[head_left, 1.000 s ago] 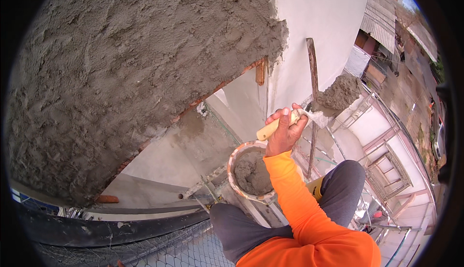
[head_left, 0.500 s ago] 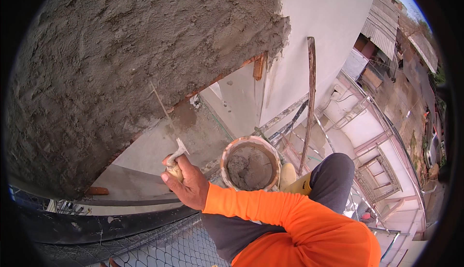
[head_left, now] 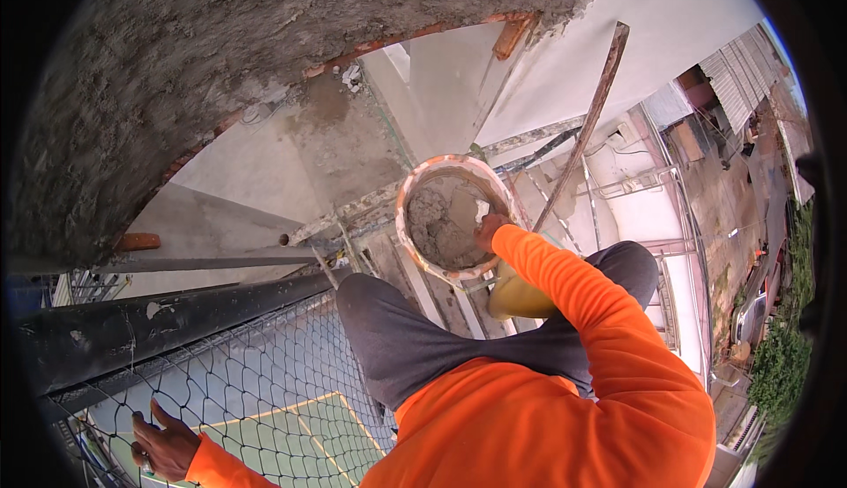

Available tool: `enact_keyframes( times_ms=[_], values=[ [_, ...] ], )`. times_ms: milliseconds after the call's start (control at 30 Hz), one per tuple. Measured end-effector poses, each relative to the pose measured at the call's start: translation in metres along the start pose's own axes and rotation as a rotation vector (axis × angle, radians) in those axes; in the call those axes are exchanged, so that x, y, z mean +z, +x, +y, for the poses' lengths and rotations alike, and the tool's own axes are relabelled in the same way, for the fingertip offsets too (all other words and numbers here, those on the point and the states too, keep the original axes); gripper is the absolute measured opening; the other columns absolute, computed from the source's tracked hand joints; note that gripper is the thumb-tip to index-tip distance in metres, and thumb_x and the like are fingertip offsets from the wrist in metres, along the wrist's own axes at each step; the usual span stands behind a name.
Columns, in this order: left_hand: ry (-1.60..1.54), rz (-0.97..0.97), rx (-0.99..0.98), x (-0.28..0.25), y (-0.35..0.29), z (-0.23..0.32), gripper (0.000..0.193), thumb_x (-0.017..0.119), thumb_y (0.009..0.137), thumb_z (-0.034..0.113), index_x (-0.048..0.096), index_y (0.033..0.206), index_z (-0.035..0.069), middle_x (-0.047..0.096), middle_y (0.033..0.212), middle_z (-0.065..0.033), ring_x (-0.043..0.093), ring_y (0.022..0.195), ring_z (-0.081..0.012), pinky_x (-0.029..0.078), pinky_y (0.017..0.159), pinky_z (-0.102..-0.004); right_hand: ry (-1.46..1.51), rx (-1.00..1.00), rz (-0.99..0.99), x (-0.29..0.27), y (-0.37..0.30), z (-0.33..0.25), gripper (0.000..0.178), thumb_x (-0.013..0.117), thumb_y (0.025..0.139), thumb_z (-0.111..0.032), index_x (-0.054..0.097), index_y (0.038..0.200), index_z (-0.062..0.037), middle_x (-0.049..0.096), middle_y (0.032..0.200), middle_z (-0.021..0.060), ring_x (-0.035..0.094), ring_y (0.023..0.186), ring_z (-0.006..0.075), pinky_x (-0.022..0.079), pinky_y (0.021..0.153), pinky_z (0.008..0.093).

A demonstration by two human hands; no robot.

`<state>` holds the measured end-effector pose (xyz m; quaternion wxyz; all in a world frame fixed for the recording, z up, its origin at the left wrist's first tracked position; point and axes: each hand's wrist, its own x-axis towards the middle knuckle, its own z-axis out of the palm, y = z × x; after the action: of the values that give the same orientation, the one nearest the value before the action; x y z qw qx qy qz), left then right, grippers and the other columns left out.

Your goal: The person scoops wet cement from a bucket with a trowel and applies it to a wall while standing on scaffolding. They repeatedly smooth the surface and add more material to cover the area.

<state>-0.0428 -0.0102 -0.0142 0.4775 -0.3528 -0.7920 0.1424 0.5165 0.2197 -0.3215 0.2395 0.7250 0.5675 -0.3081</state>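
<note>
Down to the bucket (head_left: 448,162) my right hand (head_left: 488,231) has come, from over on the left. Its fingers are wrapped round the trowel (head_left: 482,210), which sits in the wet mortar (head_left: 430,223). That mortar looks soft and heavy; the trowel looks stiff, best held at its back end. My left hand (head_left: 168,446) spreads by the near left net (head_left: 291,347), seemingly empty.

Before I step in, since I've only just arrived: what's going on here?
Someone in an orange top has the right hand on a trowel inside a round bucket of grey mortar. The left hand, fingers spread, is at the black netting. A rough grey coat covers the upper left, with orange brick along its lower edge.
</note>
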Motion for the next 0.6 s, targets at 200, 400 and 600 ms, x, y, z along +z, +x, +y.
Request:
enact_keyframes(
  times_ms=[200, 400, 600],
  values=[
    [-0.004, -0.104, -0.075, -0.003, 0.001, 0.002, 0.05, 0.061, 0.095, 0.059, 0.068, 0.113, 0.014, 0.073, 0.104, 0.001, 0.065, 0.093, -0.0269, 0.054, 0.068, -0.039, 0.823, -0.105, -0.238, 0.037, -0.021, -0.009, 0.039, 0.065, 0.096, -0.038, 0.065, 0.118, -0.0063, 0.057, 0.069, 0.0036, 0.054, 0.052, 0.0153, 0.045, 0.044, 0.0323],
    [-0.008, -0.026, -0.019, -0.006, 0.002, 0.003, 0.05, 0.061, 0.095, 0.058, 0.068, 0.114, 0.013, 0.073, 0.104, -0.0002, 0.067, 0.09, -0.0277, 0.055, 0.07, -0.0389, 0.885, -0.314, -0.006, 0.034, -0.066, 0.047, 0.056, 0.067, 0.093, -0.042, 0.062, 0.132, -0.0022, 0.073, 0.109, 0.0195, 0.07, 0.101, 0.0304, 0.054, 0.09, 0.038],
    [-0.075, 0.03, -0.019, 0.007, -0.001, -0.003, 0.048, 0.061, 0.096, 0.055, 0.065, 0.116, 0.012, 0.072, 0.106, -0.002, 0.067, 0.088, -0.0282, 0.055, 0.065, -0.0399, 0.379, -0.203, 0.129, 0.019, -0.075, 0.062, 0.057, 0.071, 0.083, -0.037, 0.064, 0.132, -0.0083, 0.072, 0.114, 0.0226, 0.069, 0.108, 0.0388, 0.053, 0.098, 0.042]
  ],
)
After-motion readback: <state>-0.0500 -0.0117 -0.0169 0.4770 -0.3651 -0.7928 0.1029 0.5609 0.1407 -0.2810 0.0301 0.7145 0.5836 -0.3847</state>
